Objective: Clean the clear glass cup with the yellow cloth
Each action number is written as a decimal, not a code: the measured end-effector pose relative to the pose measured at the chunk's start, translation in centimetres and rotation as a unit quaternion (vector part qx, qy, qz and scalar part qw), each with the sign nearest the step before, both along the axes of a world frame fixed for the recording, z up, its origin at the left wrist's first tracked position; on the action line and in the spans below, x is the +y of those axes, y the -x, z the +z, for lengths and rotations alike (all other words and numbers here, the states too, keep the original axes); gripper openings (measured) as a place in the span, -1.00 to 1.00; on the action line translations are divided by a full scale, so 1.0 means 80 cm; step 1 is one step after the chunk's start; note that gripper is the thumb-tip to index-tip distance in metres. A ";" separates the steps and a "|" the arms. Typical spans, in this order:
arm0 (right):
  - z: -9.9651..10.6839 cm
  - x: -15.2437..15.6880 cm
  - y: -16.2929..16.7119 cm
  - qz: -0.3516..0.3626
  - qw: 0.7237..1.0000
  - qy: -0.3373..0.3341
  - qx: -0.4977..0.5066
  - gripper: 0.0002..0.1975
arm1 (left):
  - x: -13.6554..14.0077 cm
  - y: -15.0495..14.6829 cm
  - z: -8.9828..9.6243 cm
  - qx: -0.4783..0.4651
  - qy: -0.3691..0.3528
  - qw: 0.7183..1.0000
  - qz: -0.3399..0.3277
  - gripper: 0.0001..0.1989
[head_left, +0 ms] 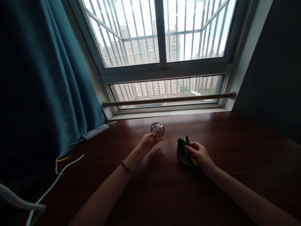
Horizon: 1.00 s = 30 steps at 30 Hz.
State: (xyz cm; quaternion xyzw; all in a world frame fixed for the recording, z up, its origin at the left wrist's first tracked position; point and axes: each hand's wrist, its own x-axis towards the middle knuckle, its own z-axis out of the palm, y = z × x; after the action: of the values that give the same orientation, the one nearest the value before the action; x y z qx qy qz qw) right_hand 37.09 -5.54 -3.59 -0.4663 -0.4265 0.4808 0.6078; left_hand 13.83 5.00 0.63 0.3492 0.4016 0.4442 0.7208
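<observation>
While the shiny faceted object point(158, 129) is up off the counter point(150, 194) in the left hand point(150, 142), fingers half-curled under it, the right hand point(200, 155) pinches a black-and-yellow piece point(183, 154), thumb and fingers nearly together. Both gripped, neither released yet; what's left doesn't show.

A small round shiny thing point(158, 128) with dark bands sits in the left fingers point(155, 142), and to its right a curved black thing point(183, 154) with yellow parts leans in the right fingers point(192, 149).
</observation>
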 end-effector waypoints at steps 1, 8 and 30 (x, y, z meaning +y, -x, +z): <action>0.000 0.000 0.001 0.007 1.000 0.008 0.025 -0.66 | -0.012 -0.014 -0.001 -0.040 0.015 0.999 -0.028 -0.77; 0.012 -0.007 0.007 0.043 0.989 0.015 0.142 -0.69 | -0.070 -0.055 0.007 -0.151 0.033 0.984 -0.085 -0.66; -0.008 -0.010 0.014 -0.059 0.986 -0.064 -0.143 -0.56 | -0.095 -0.080 -0.050 0.077 -0.135 0.985 -0.077 -0.54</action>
State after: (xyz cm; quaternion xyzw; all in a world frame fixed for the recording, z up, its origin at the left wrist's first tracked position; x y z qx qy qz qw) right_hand 35.93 -6.34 -4.24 -0.5145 -0.5111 0.3442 0.5963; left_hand 20.22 -2.58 -3.36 0.5065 0.3641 0.4089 0.6660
